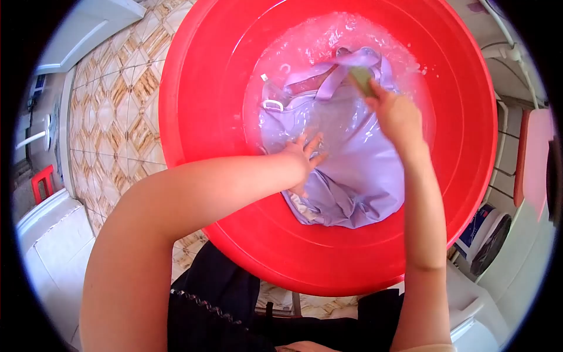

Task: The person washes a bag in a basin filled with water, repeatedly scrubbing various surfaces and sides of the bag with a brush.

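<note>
A purple bag with straps and a white buckle lies wet in soapy water inside a large red basin. My left hand rests on the bag's left part with its fingers spread. Above the upper right of the bag, my right hand grips a green brush-like block, slightly blurred, near the purple straps. The underside of the block is hidden.
Patterned floor tiles extend left of the basin. A red plastic object is at the far left. To the right are white pipes, a dark blue and white container and a pink and white surface.
</note>
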`<state>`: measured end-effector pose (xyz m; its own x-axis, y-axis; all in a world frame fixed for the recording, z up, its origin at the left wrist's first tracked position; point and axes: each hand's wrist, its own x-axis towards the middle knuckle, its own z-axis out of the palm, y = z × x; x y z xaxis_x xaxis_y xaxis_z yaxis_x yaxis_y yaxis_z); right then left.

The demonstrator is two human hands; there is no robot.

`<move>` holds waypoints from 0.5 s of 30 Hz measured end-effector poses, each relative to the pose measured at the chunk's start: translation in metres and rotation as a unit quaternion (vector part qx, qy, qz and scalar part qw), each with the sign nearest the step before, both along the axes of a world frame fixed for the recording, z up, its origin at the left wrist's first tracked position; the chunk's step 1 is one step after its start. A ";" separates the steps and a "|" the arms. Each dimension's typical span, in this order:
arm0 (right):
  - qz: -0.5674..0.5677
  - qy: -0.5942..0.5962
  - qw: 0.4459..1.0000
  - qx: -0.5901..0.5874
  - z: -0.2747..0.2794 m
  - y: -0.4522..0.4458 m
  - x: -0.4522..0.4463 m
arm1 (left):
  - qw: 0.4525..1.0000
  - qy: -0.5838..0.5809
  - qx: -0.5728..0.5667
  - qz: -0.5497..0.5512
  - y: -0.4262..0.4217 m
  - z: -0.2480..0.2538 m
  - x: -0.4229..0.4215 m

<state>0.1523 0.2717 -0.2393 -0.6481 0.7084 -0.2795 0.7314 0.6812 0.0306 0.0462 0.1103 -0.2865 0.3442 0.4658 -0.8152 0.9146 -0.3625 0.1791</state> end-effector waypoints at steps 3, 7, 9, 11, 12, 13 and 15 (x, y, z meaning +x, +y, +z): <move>0.098 0.040 0.994 -0.036 -0.007 -0.065 -0.021 | 0.999 0.012 -0.033 -0.006 0.001 -0.012 0.005; 0.155 0.123 0.979 -0.047 -0.078 -0.069 -0.040 | 0.999 0.021 -0.030 -0.011 0.000 -0.002 0.004; 0.146 0.122 0.981 -0.037 -0.090 -0.047 -0.043 | 0.999 0.014 -0.022 0.031 -0.004 0.000 0.002; 0.120 0.113 0.986 0.021 -0.087 -0.023 -0.038 | 0.999 0.032 -0.001 0.002 0.000 0.002 0.005; 0.080 0.087 0.993 0.019 -0.102 0.002 -0.035 | 0.999 0.033 0.004 0.001 0.003 0.004 0.005; 0.040 0.062 0.997 0.017 -0.115 0.025 -0.030 | 1.000 0.024 -0.004 0.001 0.003 0.006 0.004; -0.098 0.075 0.992 0.024 -0.088 0.050 -0.024 | 1.000 0.015 -0.016 0.003 0.001 0.004 0.002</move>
